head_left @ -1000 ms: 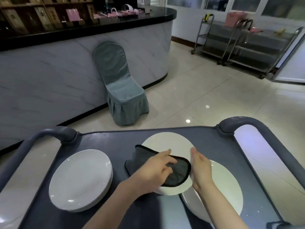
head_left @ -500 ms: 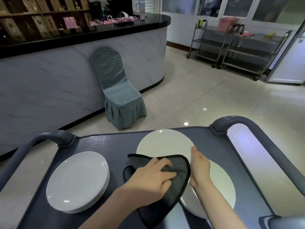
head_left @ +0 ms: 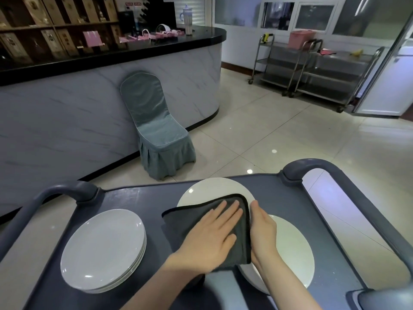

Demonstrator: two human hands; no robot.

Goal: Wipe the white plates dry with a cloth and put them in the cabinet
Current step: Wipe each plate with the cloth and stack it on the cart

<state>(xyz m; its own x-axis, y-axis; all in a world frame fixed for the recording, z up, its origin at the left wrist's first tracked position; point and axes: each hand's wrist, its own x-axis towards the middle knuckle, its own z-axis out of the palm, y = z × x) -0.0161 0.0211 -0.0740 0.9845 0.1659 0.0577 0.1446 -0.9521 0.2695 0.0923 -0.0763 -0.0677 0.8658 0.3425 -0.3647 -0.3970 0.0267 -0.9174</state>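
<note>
Head view, first speaker: What lies nearest, and what are the hands doing?

Second speaker: Two bare forearms reach in from the near edge. The left hand (head_left: 214,233) lies flat, fingers straight, pressing a dark grey cloth (head_left: 178,220) onto a white plate (head_left: 207,187). The right hand (head_left: 261,227) stands edge-on at that plate's right rim, thumb on top. Its fingers drop out of sight, so it seems to pinch the rim.

First speaker: How should the wiping go?

Second speaker: My judgement: hold the palm flat, sweep the cloth out to the far rim, and let the right hand steady or turn the plate so no wet patch is missed. The underside comes next, then the cabinet, which I cannot pick out.

First speaker: And the plate itself?

Second speaker: Round, plain and glossy, with a small glint of light on its far left. The cloth covers its near half. It lies over the middle of the dark worktop (head_left: 138,198), overlapping a second plate (head_left: 292,247) on the near right. A stack of plates (head_left: 102,247) sits near left. Farther off stand a covered chair (head_left: 156,130), a marble-look bar (head_left: 67,113) and, far right, steel trolleys (head_left: 324,57).
</note>
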